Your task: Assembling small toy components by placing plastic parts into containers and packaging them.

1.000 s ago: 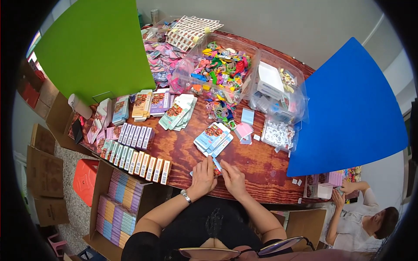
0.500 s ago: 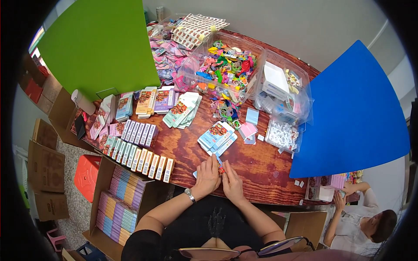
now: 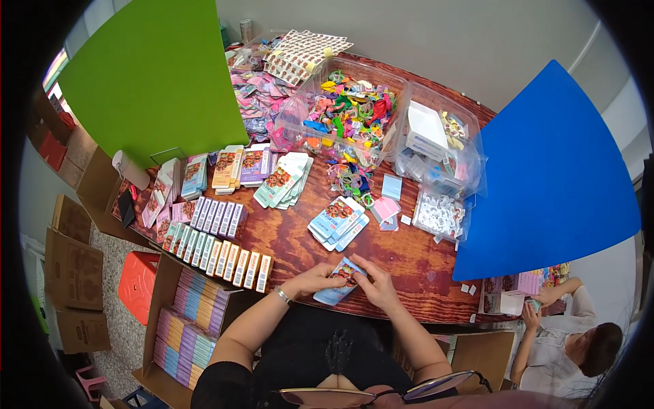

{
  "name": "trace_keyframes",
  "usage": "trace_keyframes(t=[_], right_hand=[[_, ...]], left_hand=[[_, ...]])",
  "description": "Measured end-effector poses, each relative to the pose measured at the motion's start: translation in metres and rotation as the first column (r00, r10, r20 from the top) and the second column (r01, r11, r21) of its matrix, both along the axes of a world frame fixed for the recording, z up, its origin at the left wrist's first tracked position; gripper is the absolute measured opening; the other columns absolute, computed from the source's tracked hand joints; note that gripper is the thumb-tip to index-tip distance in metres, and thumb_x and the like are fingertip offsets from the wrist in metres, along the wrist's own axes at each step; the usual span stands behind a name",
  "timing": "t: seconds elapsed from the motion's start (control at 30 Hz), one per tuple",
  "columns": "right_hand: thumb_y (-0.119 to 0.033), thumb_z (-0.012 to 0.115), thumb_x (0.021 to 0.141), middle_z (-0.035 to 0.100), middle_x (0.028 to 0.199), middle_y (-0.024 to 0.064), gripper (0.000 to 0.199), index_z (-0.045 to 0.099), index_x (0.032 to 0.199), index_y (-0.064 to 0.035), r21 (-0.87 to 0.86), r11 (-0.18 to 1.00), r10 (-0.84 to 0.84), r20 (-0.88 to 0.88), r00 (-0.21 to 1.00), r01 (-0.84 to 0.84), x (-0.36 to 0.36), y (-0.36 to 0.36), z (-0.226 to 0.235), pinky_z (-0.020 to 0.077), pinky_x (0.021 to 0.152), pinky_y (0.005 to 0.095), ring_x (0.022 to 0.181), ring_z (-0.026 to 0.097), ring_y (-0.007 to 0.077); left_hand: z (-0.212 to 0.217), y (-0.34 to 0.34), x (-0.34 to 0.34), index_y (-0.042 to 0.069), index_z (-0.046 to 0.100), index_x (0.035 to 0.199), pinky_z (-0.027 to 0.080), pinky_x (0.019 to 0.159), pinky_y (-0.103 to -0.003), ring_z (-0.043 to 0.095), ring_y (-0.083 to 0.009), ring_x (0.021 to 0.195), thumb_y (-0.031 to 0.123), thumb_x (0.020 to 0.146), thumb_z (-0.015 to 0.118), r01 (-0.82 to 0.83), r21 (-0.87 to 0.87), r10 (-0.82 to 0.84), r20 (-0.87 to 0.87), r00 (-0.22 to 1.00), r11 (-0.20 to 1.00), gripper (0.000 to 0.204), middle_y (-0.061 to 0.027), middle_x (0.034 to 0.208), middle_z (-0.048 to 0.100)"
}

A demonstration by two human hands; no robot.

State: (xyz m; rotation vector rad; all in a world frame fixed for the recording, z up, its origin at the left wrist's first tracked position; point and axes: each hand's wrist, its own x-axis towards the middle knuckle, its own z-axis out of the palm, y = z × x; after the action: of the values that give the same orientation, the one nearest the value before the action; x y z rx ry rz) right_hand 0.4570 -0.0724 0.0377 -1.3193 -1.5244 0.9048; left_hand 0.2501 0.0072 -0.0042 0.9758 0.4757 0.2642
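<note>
Both hands met at the near edge of the wooden table (image 3: 415, 266). Left hand (image 3: 315, 279) and right hand (image 3: 377, 285) together grasped a flat light-blue card packet (image 3: 340, 281), fingers closed on its ends, the packet held just above the table edge. A fanned stack of matching packets (image 3: 338, 222) lay just beyond it toward the table's middle. A row of narrow boxes (image 3: 216, 247) ran along the near-left edge. Clear bins of coloured rings (image 3: 349, 116) sat at the far side. Another person's hand (image 3: 530, 315) worked beside the near-right corner.
</note>
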Motion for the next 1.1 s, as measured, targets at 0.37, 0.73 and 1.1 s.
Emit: trace_keyframes(t=[0.37, 0.73, 1.1], right_hand=[[-0.009, 0.065, 0.095, 0.069, 0.124, 0.0180, 0.037, 0.064, 0.132, -0.0028, -0.008, 0.999, -0.043, -0.013, 0.999, 0.043, 0.011, 0.001, 0.002, 0.0544, 0.090, 0.0352, 0.108, 0.070, 0.0289], [-0.009, 0.061, 0.098, 0.072, 0.114, 0.0152, 0.031, 0.067, 0.127, -0.0026, 0.038, 0.991, -0.128, 0.012, 0.992, 0.127, 0.023, 0.003, 0.004, 0.0547, 0.087, 0.0327, 0.099, 0.071, 0.0203], [-0.022, 0.066, 0.093, 0.073, 0.102, 0.0165, 0.032, 0.069, 0.119, -0.0028, -0.118, 0.917, -0.237, 0.608, 0.758, 0.381, 0.164, -0.002, -0.011, 0.0555, 0.080, 0.0404, 0.090, 0.071, 0.0321]], left_hand=[[-0.001, 0.000, 0.040, 0.001, 0.070, 0.097, 0.054, 0.068, -0.026, 0.065, -0.0056, 0.079, 0.023, 0.083, 0.085, -0.185, 0.411, 0.214, -0.026, 0.976, 0.893, 0.029, -0.0031, 0.089, 0.073], [0.002, 0.016, 0.044, -0.002, 0.070, 0.095, 0.054, 0.063, -0.030, 0.068, -0.0109, 0.072, 0.035, 0.090, 0.076, -0.161, 0.484, 0.265, -0.153, 0.952, 0.860, 0.037, -0.0075, 0.080, 0.073], [-0.003, 0.129, 0.065, -0.001, 0.052, 0.136, 0.045, 0.086, -0.051, 0.053, -0.0369, 0.114, 0.055, 0.074, 0.078, 0.399, 0.916, 0.760, -0.239, 0.604, -0.030, 0.087, -0.0202, 0.132, 0.055]])
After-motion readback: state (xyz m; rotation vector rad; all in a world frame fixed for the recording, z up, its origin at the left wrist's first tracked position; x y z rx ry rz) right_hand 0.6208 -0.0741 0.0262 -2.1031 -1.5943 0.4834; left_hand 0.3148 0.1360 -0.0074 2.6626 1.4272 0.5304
